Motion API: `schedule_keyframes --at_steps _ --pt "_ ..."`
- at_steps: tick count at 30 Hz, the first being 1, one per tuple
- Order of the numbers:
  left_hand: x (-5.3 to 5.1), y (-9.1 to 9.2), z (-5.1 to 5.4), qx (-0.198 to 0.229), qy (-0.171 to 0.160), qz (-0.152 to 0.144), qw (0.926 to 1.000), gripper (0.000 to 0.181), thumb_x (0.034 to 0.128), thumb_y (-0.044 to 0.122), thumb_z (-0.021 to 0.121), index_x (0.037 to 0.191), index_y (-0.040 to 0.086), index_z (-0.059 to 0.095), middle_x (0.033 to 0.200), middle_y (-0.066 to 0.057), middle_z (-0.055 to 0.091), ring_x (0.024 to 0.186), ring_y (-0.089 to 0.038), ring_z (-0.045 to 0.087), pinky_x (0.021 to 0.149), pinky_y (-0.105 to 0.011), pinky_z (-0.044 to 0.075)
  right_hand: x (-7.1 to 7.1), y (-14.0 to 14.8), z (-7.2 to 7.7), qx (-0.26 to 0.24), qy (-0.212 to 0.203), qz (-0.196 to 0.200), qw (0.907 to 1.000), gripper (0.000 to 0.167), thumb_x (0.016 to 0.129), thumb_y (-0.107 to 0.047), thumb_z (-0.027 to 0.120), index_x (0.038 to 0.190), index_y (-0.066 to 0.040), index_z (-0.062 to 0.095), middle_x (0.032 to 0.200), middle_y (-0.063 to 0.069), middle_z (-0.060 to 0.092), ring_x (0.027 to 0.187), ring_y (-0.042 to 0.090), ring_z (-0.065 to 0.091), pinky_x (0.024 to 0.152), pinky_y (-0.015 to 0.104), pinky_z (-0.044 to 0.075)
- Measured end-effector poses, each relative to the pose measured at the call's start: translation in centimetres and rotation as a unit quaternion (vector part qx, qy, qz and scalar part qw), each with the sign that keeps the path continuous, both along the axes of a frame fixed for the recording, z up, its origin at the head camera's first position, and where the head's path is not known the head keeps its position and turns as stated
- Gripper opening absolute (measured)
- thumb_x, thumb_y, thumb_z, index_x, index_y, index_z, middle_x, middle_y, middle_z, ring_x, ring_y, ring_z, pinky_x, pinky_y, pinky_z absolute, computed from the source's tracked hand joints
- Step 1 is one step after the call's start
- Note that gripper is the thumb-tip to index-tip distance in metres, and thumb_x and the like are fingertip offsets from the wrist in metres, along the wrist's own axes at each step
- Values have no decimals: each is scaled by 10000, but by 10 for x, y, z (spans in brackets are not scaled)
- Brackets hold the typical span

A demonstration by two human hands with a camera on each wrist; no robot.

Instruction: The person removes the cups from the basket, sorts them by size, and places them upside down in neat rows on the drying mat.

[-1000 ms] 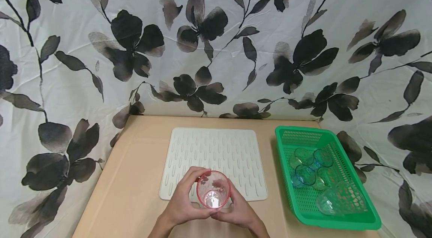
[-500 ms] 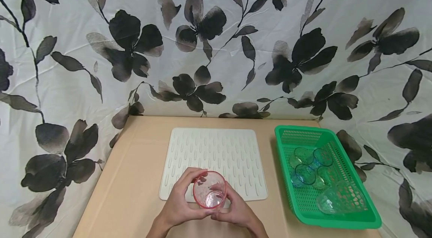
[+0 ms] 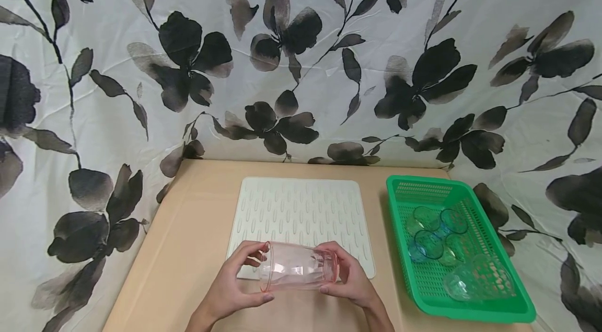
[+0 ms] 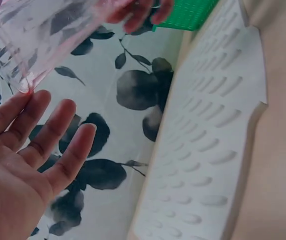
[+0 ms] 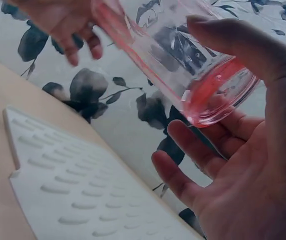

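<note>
A clear drinking glass with a pink tint (image 3: 298, 267) lies sideways in the air between both hands, over the front edge of a pale ribbed mat (image 3: 301, 212). My left hand (image 3: 227, 286) holds its rim end, at left in the head view; in the left wrist view fingertips touch the rim while the other fingers stretch free. Around the base, my right hand (image 3: 354, 275) grips with thumb and fingers. The right wrist view shows the thick pink base (image 5: 218, 92) between that thumb and the fingers, with two fingers spread off it.
On the right of the tan table (image 3: 197, 206) stands a green perforated basket (image 3: 489, 313). Several clear and blue-tinted glasses (image 3: 428, 244) are in it, one of them (image 3: 479, 279) lying on its side. A floral cloth (image 3: 348, 86) hangs behind the table.
The glass has turned from mouth facing the head camera to lying sideways, rim left and base right. My hands have moved apart to its two ends.
</note>
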State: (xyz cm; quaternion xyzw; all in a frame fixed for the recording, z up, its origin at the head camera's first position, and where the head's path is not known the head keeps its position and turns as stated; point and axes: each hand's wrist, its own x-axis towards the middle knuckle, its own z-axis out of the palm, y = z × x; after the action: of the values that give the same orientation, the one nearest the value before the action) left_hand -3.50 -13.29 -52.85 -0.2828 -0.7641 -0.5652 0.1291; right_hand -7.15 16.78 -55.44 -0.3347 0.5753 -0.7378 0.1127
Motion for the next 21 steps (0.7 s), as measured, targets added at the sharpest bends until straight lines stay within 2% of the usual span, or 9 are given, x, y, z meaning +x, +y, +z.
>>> schedule_keyframes --at_steps 5,10,13,16,18,21 --pt "5 0 -13 -347 -618 49 9975 822 696 276 937 1392 160 517 1291 11 576 1074 -130 582 838 -289 596 -4 -2 12 -593 219 120 9979 694 752 169 720 1374 109 419 1346 78 541 1200 160 567 903 317 627" --pt "9 5 -25 -640 -1247 41 9901 796 707 371 926 1380 265 515 1323 79 563 1132 -56 559 857 -250 566 -10 -11 26 -716 398 87 9966 685 743 140 722 1353 141 412 1341 107 532 1184 174 564 904 305 618" --pt "9 9 -28 -688 -1606 17 9846 813 689 412 930 1376 303 509 1314 109 559 1118 -41 563 873 -222 545 -14 -19 35 -679 444 96 9967 676 739 123 728 1335 158 411 1334 151 522 1180 180 570 890 312 631" --pt "9 11 -30 -621 -1858 -68 9806 822 680 413 936 1375 311 507 1298 103 560 1113 -48 567 909 -209 532 -18 -27 42 -557 732 66 9957 670 733 100 738 1321 166 422 1304 223 517 1200 209 568 896 339 632" --pt "8 12 -31 -595 -1898 -100 9800 809 684 396 937 1367 315 512 1289 96 565 1114 -48 568 931 -205 532 -20 -32 47 -385 931 -30 9949 668 728 82 748 1315 158 441 1274 274 513 1203 209 568 918 345 623" --pt "8 13 -30 -724 -2119 17 9746 780 690 388 933 1348 340 516 1294 121 554 1112 -39 555 922 -224 539 -23 -39 52 -71 1163 -165 9930 670 722 49 766 1316 131 468 1238 314 514 1200 204 570 973 349 595"
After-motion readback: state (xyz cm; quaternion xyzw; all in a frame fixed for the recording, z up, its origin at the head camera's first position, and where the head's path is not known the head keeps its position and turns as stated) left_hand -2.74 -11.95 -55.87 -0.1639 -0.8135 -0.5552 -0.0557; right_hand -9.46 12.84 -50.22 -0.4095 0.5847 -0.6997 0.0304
